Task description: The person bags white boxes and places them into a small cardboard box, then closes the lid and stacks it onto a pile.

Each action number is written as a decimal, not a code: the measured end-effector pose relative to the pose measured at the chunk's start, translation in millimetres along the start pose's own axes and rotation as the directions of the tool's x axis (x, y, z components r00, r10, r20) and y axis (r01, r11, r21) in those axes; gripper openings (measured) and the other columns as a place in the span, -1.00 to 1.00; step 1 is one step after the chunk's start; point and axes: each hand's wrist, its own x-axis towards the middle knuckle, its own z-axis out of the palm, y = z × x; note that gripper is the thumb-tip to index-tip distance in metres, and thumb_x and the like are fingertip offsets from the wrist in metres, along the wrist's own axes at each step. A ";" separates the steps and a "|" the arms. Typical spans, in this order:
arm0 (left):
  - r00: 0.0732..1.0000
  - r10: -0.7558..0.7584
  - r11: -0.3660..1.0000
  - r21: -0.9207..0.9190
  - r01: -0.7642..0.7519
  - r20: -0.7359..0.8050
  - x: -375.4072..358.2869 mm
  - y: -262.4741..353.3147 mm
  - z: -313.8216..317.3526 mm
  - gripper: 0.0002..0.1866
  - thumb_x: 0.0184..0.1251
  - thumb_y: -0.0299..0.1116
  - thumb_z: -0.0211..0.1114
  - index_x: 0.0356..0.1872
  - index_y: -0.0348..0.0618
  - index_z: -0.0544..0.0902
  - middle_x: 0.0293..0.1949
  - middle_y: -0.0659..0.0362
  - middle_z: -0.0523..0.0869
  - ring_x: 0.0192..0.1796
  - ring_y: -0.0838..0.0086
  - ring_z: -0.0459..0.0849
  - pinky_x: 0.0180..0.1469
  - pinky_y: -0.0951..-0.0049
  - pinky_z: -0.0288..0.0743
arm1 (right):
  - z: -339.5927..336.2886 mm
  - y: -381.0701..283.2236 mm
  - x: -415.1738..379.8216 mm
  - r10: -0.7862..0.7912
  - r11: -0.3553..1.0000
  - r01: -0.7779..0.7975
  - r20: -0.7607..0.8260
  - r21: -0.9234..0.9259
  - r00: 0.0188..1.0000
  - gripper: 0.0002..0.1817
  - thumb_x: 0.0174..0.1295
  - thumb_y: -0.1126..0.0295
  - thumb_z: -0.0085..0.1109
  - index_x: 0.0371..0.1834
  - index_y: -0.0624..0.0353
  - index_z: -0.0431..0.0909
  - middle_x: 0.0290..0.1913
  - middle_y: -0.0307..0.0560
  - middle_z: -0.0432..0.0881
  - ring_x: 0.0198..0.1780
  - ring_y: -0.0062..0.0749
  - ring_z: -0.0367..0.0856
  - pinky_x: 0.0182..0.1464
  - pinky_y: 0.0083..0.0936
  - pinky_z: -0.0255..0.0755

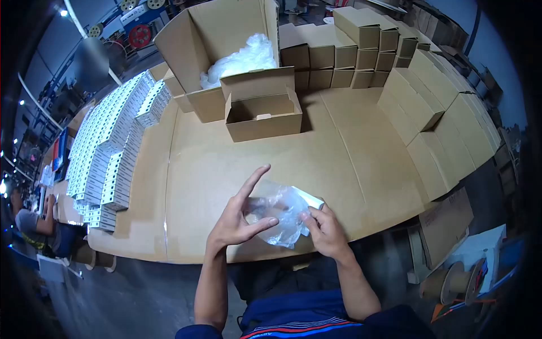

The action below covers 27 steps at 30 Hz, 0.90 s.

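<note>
A crumpled clear plastic bag [285, 217] is in front of me, over the near edge of the cardboard-covered table. My right hand [326, 233] is closed on its right side, thumb on top, together with a white box-like piece [306, 196] whose edge shows behind the film. At the bag's left side is my left hand [232, 221], thumb and forefinger stretched wide apart, the other fingers partly hidden behind the film. Farther back stands a small brown carton [265, 129] with its lid raised and a small white item [263, 116] inside.
A large open carton [195, 56] holds a heap of clear plastic bags [245, 59]. White printed boxes [113, 147] are stacked along the left. Brown cartons [322, 56] line the back and more [415, 107] the right edge. Another person [39, 223] sits far left.
</note>
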 end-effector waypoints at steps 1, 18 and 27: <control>1.000 0.009 1.000 0.008 -0.009 -0.024 -3.2 -9.4 1.4 -0.17 0.38 -0.54 0.43 0.61 -0.31 0.22 0.37 -0.08 0.59 -0.21 0.55 0.76 -0.11 0.51 0.62 | 0.1 1.8 -1.2 -0.006 0.999 0.005 0.015 0.034 1.000 -0.73 0.51 0.33 0.15 -0.14 0.37 0.67 0.00 0.20 0.57 0.05 0.02 0.58 0.11 -0.23 0.47; 0.871 -0.342 0.896 -0.402 0.190 -0.352 -52.3 -34.9 56.8 -0.36 0.39 -0.34 0.51 0.36 -0.29 0.38 0.14 0.07 0.59 0.05 0.41 0.69 0.05 0.42 0.61 | 27.9 -0.3 5.2 -0.291 0.954 0.268 -0.209 -0.132 0.934 -0.59 0.57 0.38 -0.11 0.19 0.56 0.53 0.28 0.34 0.47 0.23 0.09 0.54 0.31 -0.18 0.40; 0.875 -0.314 0.949 -0.118 0.291 -0.367 -47.5 -38.1 52.1 -0.70 0.26 -0.41 0.62 -0.11 -0.34 0.71 -0.24 0.14 0.81 -0.21 0.52 0.74 -0.13 0.44 0.63 | 28.9 13.5 1.7 -0.070 0.993 0.088 -0.205 0.082 0.976 -0.72 0.41 0.31 0.37 -0.04 0.34 0.69 -0.02 0.00 0.58 -0.12 -0.38 0.59 -0.12 -0.46 0.49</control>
